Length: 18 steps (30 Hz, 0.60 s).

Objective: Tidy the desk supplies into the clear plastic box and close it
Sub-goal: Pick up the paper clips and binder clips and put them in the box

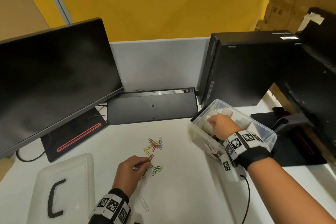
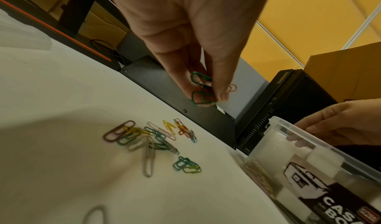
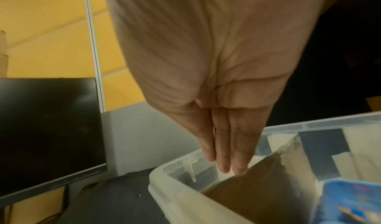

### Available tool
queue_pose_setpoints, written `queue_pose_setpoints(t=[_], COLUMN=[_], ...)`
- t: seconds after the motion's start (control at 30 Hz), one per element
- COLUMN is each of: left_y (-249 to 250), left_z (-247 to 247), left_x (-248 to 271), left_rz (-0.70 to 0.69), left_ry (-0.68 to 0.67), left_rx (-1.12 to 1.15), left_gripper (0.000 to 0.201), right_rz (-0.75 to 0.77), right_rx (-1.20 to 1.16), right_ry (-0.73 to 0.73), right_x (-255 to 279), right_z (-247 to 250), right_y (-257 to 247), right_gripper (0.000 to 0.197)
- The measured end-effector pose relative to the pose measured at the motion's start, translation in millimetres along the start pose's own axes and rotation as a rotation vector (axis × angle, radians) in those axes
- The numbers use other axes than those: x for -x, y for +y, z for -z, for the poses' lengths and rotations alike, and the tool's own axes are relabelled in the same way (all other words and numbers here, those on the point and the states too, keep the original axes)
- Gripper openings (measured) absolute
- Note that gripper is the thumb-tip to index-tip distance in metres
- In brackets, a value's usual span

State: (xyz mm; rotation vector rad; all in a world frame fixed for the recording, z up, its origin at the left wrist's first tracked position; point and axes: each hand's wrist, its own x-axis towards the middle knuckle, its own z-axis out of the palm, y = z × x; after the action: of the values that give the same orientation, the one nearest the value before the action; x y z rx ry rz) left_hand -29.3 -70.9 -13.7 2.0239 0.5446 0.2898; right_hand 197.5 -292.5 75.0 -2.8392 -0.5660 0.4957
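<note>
Colored paper clips (image 1: pixel 154 144) lie scattered on the white desk (image 1: pixel 181 187), also seen in the left wrist view as a loose paper clip pile (image 2: pixel 148 137). My left hand (image 1: pixel 134 167) hovers just above them and pinches a few green clips (image 2: pixel 201 89) between thumb and fingertips (image 2: pixel 221 95). The clear plastic box (image 1: pixel 196 132) stands open at the right and holds white blocks and a dark printed carton (image 2: pixel 329 199). My right hand (image 1: pixel 221 123) reaches into it with straight fingers (image 3: pixel 224 159) held together, near the box rim (image 3: pixel 164 170). It holds nothing that I can see.
The box's clear lid (image 1: pixel 72 172) with a black handle (image 1: pixel 54 198) lies flat at the front left. A monitor (image 1: pixel 54 78) stands behind it, a keyboard (image 1: pixel 152 107) leans at the back, and a black PC tower (image 1: pixel 245 69) stands behind the box. A single clip (image 1: pixel 144 203) lies near my left wrist.
</note>
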Motion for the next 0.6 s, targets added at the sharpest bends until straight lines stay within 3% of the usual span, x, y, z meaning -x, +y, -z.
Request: queue_pose_setpoints(t=[0.1, 0.2, 0.3, 0.37, 0.5, 0.6], left_y=[12.4, 41.4, 84.1, 116.0, 158.7, 171.5], left_z=[-10.4, -26.0, -52.4, -73.4, -119.6, -144.2], left_x=[-0.6, -17.3, -47.2, -67.2, -101.3, -115.5], left_rz=[-0.002, -0.076, -0.244, -0.348, -0.500, -0.468], left_ry=[-0.015, -0.029, -0.043, -0.080, -0.274, -0.460], left_rx=[0.021, 0.043, -0.011, -0.081, -0.575, -0.959], left_gripper=[0.013, 0.013, 0.010, 0.013, 0.025, 0.027], right_rz=[-0.026, -0.092, -0.225, -0.283, -0.285, -0.287], right_rx=[-0.218, -0.178, -0.054, -0.126, -0.223, -0.239], right_ry=[0.233, 0.399, 0.465, 0.443, 0.448, 0.450], right_x=[28.9, 51.3, 64.9, 66.4, 63.5, 63.9], right_z=[-3.3, -20.7, -46.3, -60.2, -70.8, -70.0], right_y=[30.9, 68.1, 97.8, 108.6, 113.4, 112.1], right_gripper=[0.030, 0.036, 0.053, 0.063, 0.067, 0.065])
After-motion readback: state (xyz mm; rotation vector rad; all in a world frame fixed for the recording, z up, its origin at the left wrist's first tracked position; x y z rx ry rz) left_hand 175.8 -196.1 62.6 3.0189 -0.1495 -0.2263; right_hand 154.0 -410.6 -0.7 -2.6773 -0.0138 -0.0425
